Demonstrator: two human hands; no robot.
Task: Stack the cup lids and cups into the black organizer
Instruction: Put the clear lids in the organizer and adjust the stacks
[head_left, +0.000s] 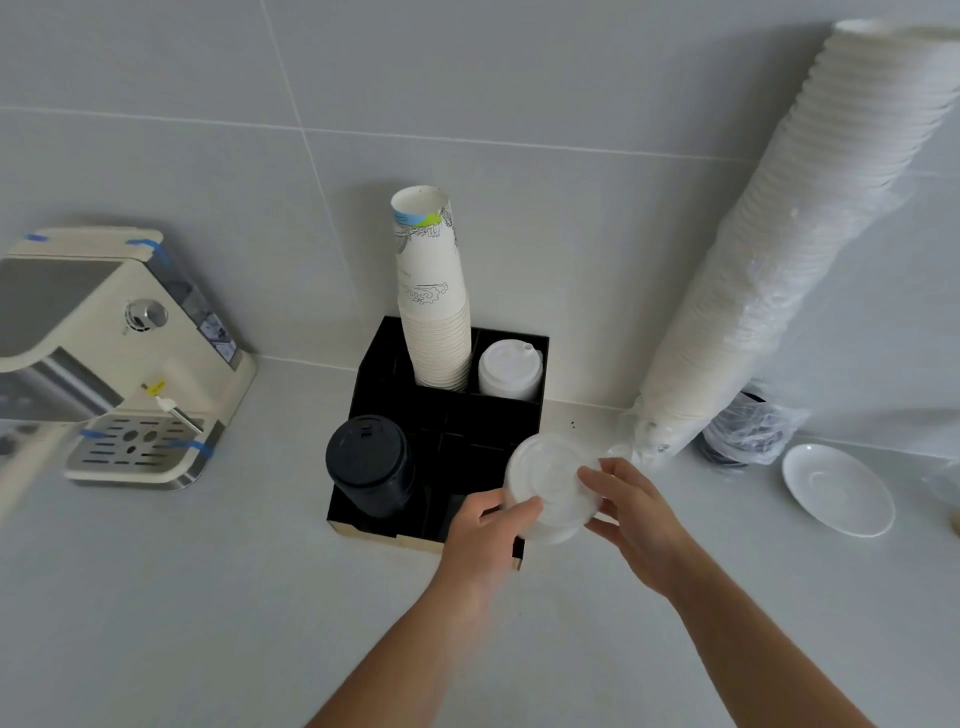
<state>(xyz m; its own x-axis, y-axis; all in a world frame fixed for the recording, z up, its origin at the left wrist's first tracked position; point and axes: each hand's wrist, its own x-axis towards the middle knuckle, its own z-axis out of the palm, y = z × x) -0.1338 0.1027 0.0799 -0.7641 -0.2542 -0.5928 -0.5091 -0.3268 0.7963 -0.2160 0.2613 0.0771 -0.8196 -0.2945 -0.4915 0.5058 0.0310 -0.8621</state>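
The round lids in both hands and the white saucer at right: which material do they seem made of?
The stack of round translucent lids looks like thin, frosted plastic: the left hand and right hand show faintly through. The white round saucer looks like glazed ceramic, smooth and glossy, probably.

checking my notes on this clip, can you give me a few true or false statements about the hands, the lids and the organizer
1. Both hands hold the stack of clear lids: the left hand and the right hand. True.
2. The stack of black lids sits in the back right compartment of the black organizer. False: it is at the front left.
3. The paper cups stand upside down in a back compartment. True.
4. The white lids lie on the counter beside the saucer. False: they are in the organizer, right of the paper cups.
5. The coffee machine stands right of the organizer. False: left.
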